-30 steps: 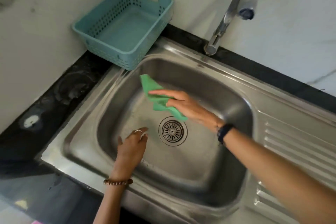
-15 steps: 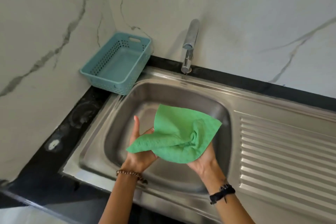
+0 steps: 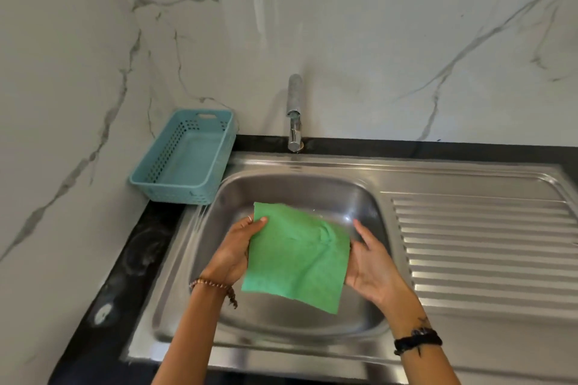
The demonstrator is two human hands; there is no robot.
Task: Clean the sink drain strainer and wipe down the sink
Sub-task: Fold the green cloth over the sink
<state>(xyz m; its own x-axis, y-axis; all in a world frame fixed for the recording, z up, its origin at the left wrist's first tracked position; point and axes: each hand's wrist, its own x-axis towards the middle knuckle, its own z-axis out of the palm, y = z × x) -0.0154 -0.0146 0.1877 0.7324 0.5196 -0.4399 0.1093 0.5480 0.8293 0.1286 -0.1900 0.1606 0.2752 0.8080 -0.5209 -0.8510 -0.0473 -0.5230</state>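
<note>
A green cloth [image 3: 297, 256] is spread flat above the steel sink basin [image 3: 281, 187]. My left hand [image 3: 233, 253] pinches its left edge near the upper corner, thumb on top. On the cloth's right edge my right hand [image 3: 372, 266] holds it, fingers behind the fabric and index finger pointing up. The cloth hides the basin floor, so the drain strainer is out of sight. Both hands hover over the middle of the basin.
A teal perforated plastic basket [image 3: 184, 159] stands at the back left on the black counter [image 3: 137, 259]. The chrome tap [image 3: 294, 112] rises behind the basin. A ribbed steel drainboard [image 3: 488, 247] lies to the right. Marble walls close the back and left.
The right hand lifted the cloth out of the basin, the left hand joined it, and both hands pulled the crumpled cloth out flat. The camera view rose and pulled back.
</note>
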